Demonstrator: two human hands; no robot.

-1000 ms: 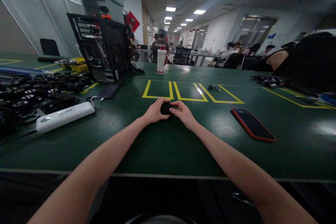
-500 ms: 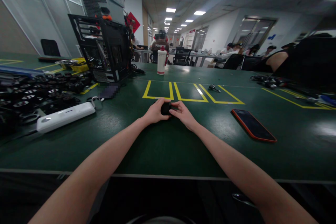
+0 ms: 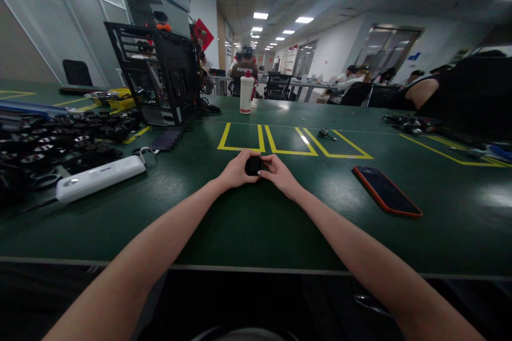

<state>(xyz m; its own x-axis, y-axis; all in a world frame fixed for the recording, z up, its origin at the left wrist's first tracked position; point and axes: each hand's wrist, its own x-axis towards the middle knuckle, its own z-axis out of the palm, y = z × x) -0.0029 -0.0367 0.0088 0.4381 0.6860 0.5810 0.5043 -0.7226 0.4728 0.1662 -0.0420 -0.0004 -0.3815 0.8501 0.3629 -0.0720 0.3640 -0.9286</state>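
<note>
A small black object (image 3: pixel 252 165) is held between both hands just above or on the green table (image 3: pixel 256 224); its kind is too dark to make out. My left hand (image 3: pixel 235 169) curls round its left side, thumb below and fingers above. From the right, my right hand (image 3: pixel 280 175) pinches at its edge with thumb and fingertips. Beyond the hands, yellow tape outlines (image 3: pixel 284 152) mark the tabletop. A small dark part with a metal end (image 3: pixel 327 134) lies by the right-hand outline.
A phone in an orange case (image 3: pixel 386 191) lies to the right. On the left are a white power strip (image 3: pixel 102 178), a heap of black fans (image 3: pixel 36 144) and a black computer case (image 3: pixel 160 77). A white bottle (image 3: pixel 246 95) stands at the back. Several people sit farther off.
Both hands stay in the same place round the black object. The right fingertips have shifted very slightly.
</note>
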